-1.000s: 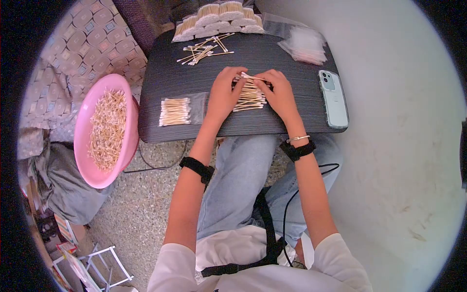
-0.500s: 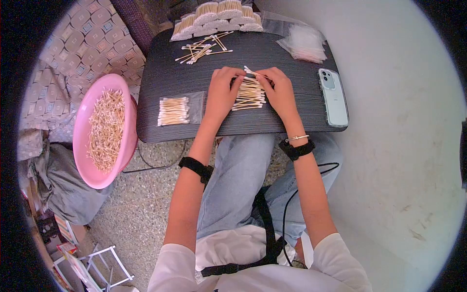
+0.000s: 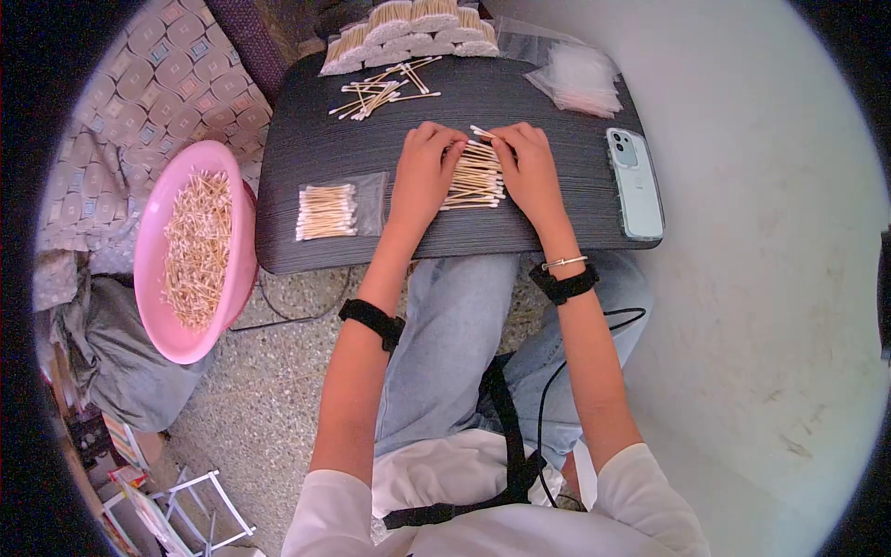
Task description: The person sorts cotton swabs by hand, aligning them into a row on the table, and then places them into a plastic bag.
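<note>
Wooden swab pile [image 3: 473,176] lies between both hands [image 3: 475,172].

One head-worn camera looks steeply down over the person's own lap at a dark tabletop [image 3: 325,148] at arm's length. Its fisheye view also takes in the floor [image 3: 269,390] to the left and a pale wall [image 3: 770,232] to the right.

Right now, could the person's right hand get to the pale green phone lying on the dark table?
Probably yes. The right hand rests on the row of cotton swabs, and the pale green phone lies just to its right on the dark table, with nothing between them.
</note>
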### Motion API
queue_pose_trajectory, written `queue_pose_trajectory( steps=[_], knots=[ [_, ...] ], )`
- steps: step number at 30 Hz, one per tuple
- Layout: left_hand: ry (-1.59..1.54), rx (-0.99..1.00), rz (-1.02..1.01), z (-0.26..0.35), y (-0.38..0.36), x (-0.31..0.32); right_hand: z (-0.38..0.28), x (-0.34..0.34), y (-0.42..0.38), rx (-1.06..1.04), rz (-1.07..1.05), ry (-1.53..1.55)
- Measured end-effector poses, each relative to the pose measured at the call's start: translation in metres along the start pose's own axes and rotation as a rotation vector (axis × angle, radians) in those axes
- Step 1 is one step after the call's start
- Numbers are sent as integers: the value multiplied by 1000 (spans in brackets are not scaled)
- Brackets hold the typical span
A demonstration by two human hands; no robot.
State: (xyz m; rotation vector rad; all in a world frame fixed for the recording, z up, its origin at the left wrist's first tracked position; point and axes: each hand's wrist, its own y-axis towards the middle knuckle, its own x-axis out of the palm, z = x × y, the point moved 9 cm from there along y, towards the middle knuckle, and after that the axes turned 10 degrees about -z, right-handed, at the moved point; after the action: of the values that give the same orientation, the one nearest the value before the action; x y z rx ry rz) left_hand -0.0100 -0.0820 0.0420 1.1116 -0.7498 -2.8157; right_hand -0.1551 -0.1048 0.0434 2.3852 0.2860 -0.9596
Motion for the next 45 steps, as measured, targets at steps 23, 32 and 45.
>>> queue_pose_trajectory(
  steps=[23, 32, 45],
  knots=[
    [-138, 32, -25, 1, 2, -5, 10, -12, -4, 87, 123, 132],
    [-226, -83, 101, -4, -1, -19, 7, -16, -6, 67, 176, -63],
    [-249, -85, 95, -6, -1, -17, 10, -17, -7, 114, 206, -122]
  ],
)
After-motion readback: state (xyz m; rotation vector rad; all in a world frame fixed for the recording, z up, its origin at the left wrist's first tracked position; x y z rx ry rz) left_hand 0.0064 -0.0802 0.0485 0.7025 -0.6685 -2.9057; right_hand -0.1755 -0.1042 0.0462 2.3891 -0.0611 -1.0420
